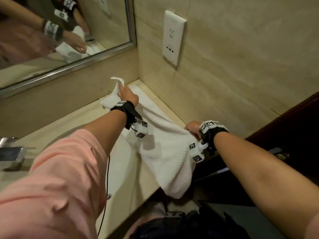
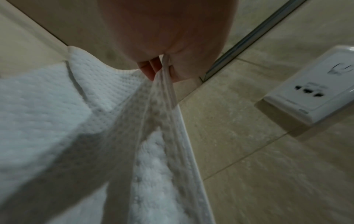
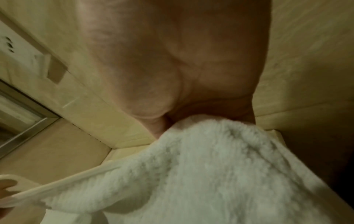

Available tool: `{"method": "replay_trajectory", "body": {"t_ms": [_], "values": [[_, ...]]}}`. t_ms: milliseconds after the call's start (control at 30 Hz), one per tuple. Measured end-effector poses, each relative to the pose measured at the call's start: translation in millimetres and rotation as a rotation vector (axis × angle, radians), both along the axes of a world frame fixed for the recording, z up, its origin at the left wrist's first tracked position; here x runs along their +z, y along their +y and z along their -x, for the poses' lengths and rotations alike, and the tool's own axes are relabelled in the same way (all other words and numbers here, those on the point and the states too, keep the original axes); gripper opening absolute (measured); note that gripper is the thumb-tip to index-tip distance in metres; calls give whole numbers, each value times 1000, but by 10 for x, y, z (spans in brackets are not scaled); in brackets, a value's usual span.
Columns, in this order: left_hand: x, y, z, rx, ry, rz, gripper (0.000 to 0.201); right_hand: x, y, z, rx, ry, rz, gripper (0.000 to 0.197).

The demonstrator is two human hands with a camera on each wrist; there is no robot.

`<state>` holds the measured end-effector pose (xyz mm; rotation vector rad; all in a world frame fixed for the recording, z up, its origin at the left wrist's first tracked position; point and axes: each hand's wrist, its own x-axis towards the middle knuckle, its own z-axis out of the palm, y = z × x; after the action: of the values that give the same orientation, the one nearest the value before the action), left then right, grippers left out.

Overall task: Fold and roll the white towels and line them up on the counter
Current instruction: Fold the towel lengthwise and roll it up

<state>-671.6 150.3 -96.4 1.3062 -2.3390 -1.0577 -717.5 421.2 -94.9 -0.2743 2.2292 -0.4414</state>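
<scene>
A white towel (image 1: 165, 152) is stretched between both hands above the beige counter (image 1: 86, 121), and its lower part hangs past the counter's front edge. My left hand (image 1: 126, 94) pinches one corner near the back wall; a flap sticks up above the fingers. In the left wrist view the left hand (image 2: 162, 66) pinches the hemmed edge of the towel (image 2: 57, 121). My right hand (image 1: 192, 127) grips the opposite corner near the counter's right end. The right wrist view shows the palm (image 3: 191, 75) closed over bunched towel (image 3: 210, 166).
A mirror (image 1: 51, 31) runs along the back wall. A white socket plate (image 1: 173, 37) sits on the right wall. A chrome faucet (image 1: 12, 152) stands at the left. Dark wooden furniture (image 1: 293, 126) lies beyond the counter's right end.
</scene>
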Motion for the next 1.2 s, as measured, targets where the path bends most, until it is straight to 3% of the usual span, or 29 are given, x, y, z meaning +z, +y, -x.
{"method": "replay_trajectory", "body": {"t_ms": [100, 167, 233, 300, 467, 633, 733, 967, 1033, 1200], "values": [[-58, -129, 157, -128, -53, -74, 61, -84, -84, 75, 17, 32, -92, 39], [-176, -277, 241, -317, -26, -223, 66, -161, -178, 139, -4, 35, -135, 39], [-280, -404, 264, -487, -21, -399, 62, -205, -303, 162, -20, 9, -218, 40], [-405, -539, 268, -563, -86, -450, 55, -282, -429, 188, -3, -48, -283, 47], [-696, -1000, 196, -342, -68, -369, 40, -488, -822, 310, 37, -23, -318, 71], [-851, -1439, 21, -216, -195, -172, 42, -512, -1489, 467, 47, 76, -244, 89], [-889, -1589, -83, -235, -239, -104, 47, -563, -1942, 542, 17, 117, -92, 79], [-945, -1773, -196, -276, -329, 48, 43, -579, -2732, 879, -164, 28, 86, 88], [-950, -1799, -194, -282, -359, 55, 39, -575, -2854, 974, -212, -12, 77, 88], [-990, -1818, -187, -287, -381, -5, 41, -642, -2999, 1163, -240, 82, -48, 66]]}}
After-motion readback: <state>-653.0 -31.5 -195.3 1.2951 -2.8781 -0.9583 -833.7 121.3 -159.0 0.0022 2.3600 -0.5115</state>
